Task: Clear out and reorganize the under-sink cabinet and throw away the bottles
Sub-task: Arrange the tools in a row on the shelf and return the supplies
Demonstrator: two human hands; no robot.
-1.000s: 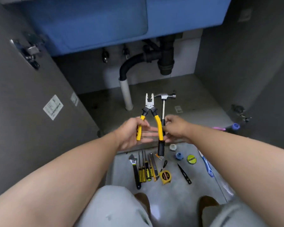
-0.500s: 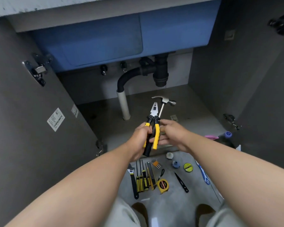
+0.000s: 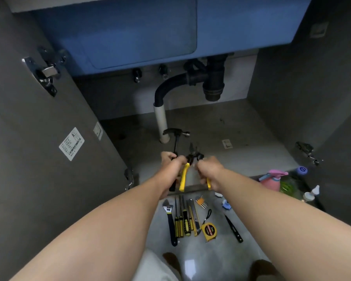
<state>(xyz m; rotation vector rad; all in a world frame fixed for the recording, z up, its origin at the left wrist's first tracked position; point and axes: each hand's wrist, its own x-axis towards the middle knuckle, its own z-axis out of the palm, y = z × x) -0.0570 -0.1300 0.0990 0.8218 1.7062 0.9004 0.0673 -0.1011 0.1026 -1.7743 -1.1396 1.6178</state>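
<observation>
Well, the cabinet (image 3: 190, 126) under the sink stands open. Its left door (image 3: 39, 159) is swung wide, with a hinge (image 3: 46, 73) and a white sticker (image 3: 71, 144) on the inside.

In front of the opening, the left hand (image 3: 170, 165) is curled round the handle of a hammer (image 3: 176, 136). The hammer stands nearly upright with its long axis running near to far. Its head is at the far end, just in front of the white drainpipe (image 3: 160, 120), and the black grip end pokes out below the fist.

Just to its right are the pliers (image 3: 183, 178), nose pointing away into the cabinet, yellow handles spread apart towards the person. One handle lies against the left palm; I can't tell whether those fingers hold it too. The right hand (image 3: 209, 171) is wrapped round the other handle, and only a yellow tip shows under the fist. The nose is blurred, so its shape is hard to make out.

On the floor (image 3: 221, 260), nearer the person, lie a wrench (image 3: 169, 220), screwdrivers (image 3: 182, 224) and a tape measure (image 3: 210, 231), all lengthwise near to far.

Far right, by the other door, stand a pink spray bottle (image 3: 272, 180) and small white bottles (image 3: 310, 194), half in shadow. Something green between them can't be made out.
</observation>
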